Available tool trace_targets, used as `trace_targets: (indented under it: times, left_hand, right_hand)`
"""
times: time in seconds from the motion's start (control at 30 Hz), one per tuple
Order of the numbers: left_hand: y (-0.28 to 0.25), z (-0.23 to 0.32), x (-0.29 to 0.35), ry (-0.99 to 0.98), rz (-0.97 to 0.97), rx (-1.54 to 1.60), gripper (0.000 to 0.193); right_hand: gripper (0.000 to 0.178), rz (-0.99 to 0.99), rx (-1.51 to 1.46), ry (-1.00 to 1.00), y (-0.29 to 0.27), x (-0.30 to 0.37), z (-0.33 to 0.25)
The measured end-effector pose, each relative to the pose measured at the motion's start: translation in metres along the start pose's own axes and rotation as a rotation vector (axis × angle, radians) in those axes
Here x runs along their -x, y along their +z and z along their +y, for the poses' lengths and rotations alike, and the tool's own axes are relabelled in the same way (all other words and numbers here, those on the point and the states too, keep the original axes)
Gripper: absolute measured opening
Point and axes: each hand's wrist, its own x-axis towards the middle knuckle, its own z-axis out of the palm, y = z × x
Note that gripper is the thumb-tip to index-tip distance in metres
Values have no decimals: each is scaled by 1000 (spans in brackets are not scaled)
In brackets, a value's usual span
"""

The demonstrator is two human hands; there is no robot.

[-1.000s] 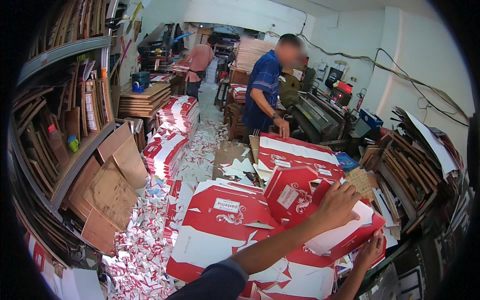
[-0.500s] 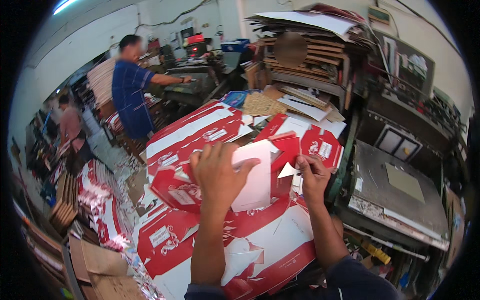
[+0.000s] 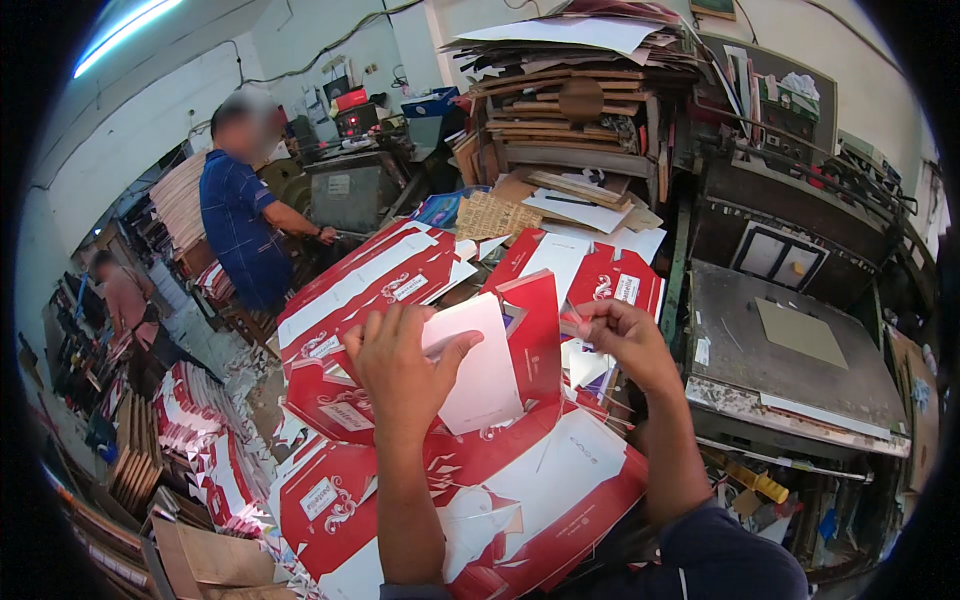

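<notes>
A red-and-white printed cardboard sheet (image 3: 540,340) stands bent upright in front of me, perhaps several sheets together. My left hand (image 3: 405,365) grips its pale panel (image 3: 485,365), thumb on the near face and fingers over the top left edge. At the sheet's right edge, my right hand (image 3: 625,340) has thumb and fingers pinched together on a small reddish piece. Whether that piece is still joined to the sheet I cannot tell. A small white paper scrap (image 3: 583,365) hangs or lies just below it. More printed cardboard sheets (image 3: 575,480) lie under both hands.
Stacked printed sheets (image 3: 365,280) lie beyond my left hand. On the right stands a press machine with a grey metal bed (image 3: 740,350). Cut cardboard stacks (image 3: 200,450) stand on the left. A person in blue (image 3: 240,220) works at a machine; another (image 3: 130,300) stands farther left.
My right hand has shifted slightly up and turned, its fingers now closer together at the sheet's edge. The red panel stands more upright. My view has tilted, and the person in blue has lowered an arm.
</notes>
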Motion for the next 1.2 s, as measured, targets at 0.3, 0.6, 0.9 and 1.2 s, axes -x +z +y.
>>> trace_targets:
  times: [0.3, 0.6, 0.9, 1.2]
  left_hand:
    - [-9, -6, 1, 58, 4, 49, 51]
    - [-8, -13, 6, 69, -30, 141, 47]
    - [-10, -18, 10, 57, -10, 191, 48]
    - [-12, -15, 10, 52, -16, 203, 46]
  right_hand:
    - [39, -322, 22, 18, 27, -46, -56]
    - [12, -204, -240, 63, 38, -52, -45]
    - [17, -163, -210, 23, 40, -54, -35]
    - [27, -26, -99, -148, 40, -50, -33]
